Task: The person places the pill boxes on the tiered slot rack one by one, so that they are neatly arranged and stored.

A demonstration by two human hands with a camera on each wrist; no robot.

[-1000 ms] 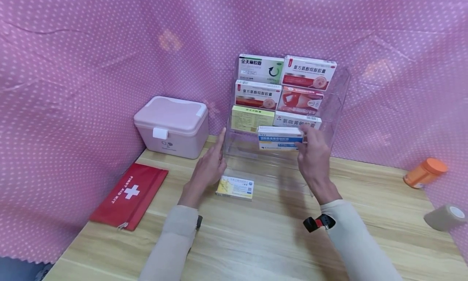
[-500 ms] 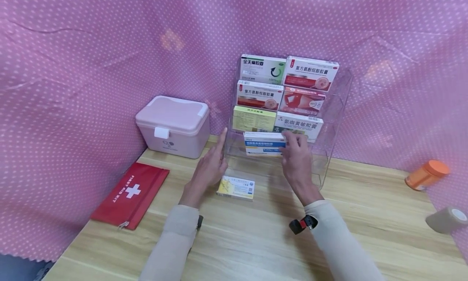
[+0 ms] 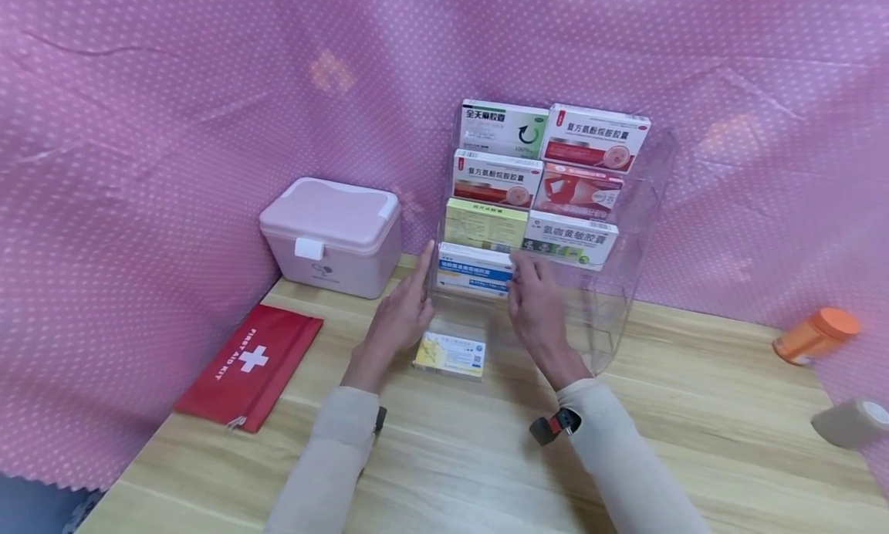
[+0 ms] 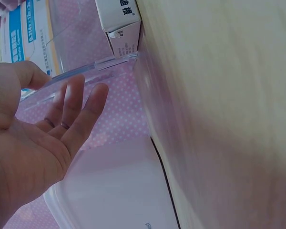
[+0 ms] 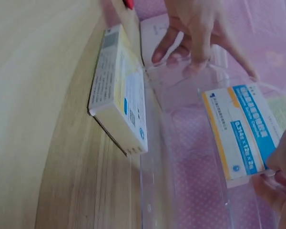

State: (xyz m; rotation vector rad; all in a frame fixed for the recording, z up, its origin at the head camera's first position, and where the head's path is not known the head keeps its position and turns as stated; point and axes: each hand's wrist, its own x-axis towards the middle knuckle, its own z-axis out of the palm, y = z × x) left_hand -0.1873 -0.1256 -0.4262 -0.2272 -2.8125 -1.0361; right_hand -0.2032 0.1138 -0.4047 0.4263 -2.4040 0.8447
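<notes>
My right hand (image 3: 538,306) pinches the right end of a blue-and-white medicine box (image 3: 474,270). The box stands in the lowest row of a clear acrylic rack (image 3: 611,318), at its left side. My left hand (image 3: 397,314) is at the rack's left side, index finger pointing up along it. In the left wrist view the left hand (image 4: 47,119) has its fingers extended and touches the clear side panel (image 4: 90,69). Both the blue-and-white box (image 5: 240,133) and the right fingertips (image 5: 281,157) on its end show in the right wrist view.
Several medicine boxes (image 3: 496,180) fill the rack's upper rows. A yellow-and-white box (image 3: 450,355) lies before the rack. Left are a pink lidded case (image 3: 333,237) and a red first aid pouch (image 3: 246,368). An orange bottle (image 3: 816,336) and a greyish roll (image 3: 849,424) stand right.
My right hand has carried the blue-and-white box leftward, from before the rack's right part into the left of its lowest row. The left hand has stayed at the rack's side.
</notes>
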